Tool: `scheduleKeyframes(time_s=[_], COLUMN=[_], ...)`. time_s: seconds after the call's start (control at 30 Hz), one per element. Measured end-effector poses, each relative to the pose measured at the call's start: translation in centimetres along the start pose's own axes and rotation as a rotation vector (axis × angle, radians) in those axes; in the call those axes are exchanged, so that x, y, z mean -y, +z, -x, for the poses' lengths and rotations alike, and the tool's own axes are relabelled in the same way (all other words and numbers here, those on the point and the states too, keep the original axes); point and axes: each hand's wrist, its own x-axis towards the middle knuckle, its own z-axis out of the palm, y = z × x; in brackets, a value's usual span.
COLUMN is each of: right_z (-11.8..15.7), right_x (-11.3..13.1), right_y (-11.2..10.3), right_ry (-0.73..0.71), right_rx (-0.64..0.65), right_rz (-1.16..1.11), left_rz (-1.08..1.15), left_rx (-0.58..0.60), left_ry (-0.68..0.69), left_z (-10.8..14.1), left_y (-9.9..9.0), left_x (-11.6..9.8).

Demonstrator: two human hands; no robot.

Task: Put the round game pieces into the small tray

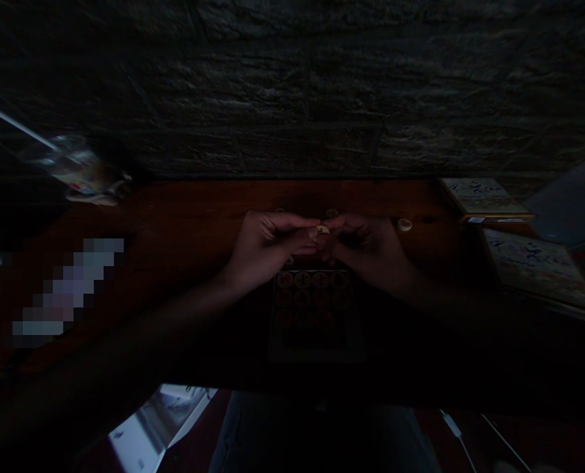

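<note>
My left hand (265, 244) and my right hand (366, 248) meet over the table, their fingertips pinching one round Chinese chess piece (322, 229) between them. Below the hands lies a shallow tray (316, 357) with rows of round pieces in it. Red marks show on a piece (285, 280) at its upper left; the lower rows are very dark. A loose piece (404, 225) rests right of my right hand, and another piece (332, 213) lies just behind the fingers. Part of one more piece (289, 260) peeks out under my left hand.
Two flat printed boxes, a farther box (484, 197) and a nearer box (538, 269), sit on the right of the wooden table (198, 197). At the left stands a clear cup (78, 167) with a straw. A stone-patterned wall (292, 85) rises behind. The scene is dim.
</note>
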Motion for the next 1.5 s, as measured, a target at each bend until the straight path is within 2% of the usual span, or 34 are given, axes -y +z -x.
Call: scheduleKeyframes(time_s=[0.17, 0.3, 0.57, 0.83, 1.03, 1.23, 1.37, 1.5], right_z=[0.2, 0.0, -0.1, -0.1, -0.2, 0.0, 0.1, 0.0], right_x=[0.1, 0.4, 0.7, 0.3, 0.6, 0.1, -0.5, -0.8], right_y=[0.0, 0.1, 0.1, 0.0, 0.0, 0.0, -0.2, -0.3], right_ry=[-0.016, -0.007, 0.037, 0.060, 0.025, -0.013, -0.131, -0.183], right_rx=[-0.044, -0.035, 0.003, -0.061, -0.027, -0.023, -0.032, -0.041], right_rz=[0.021, 0.019, -0.011, -0.018, -0.005, -0.003, 0.100, 0.126], left_rz=[-0.022, -0.075, -0.088, -0.115, -0.124, 0.056, 0.085, 0.092], left_rx=[0.039, 0.024, 0.007, 0.129, 0.074, -0.007, -0.028, -0.042], left_ry=[0.061, 0.111, 0.080, 0.230, 0.162, -0.030, -0.056, -0.055], left_z=[0.3, 0.3, 0.3, 0.1, -0.1, -0.1, -0.2, -0.1], left_y=[0.2, 0.1, -0.2, -0.2, -0.2, -0.3, -0.2, -0.1], left_x=[-0.3, -0.2, 0.1, 0.6, 0.6, 0.6, 0.5, 0.4])
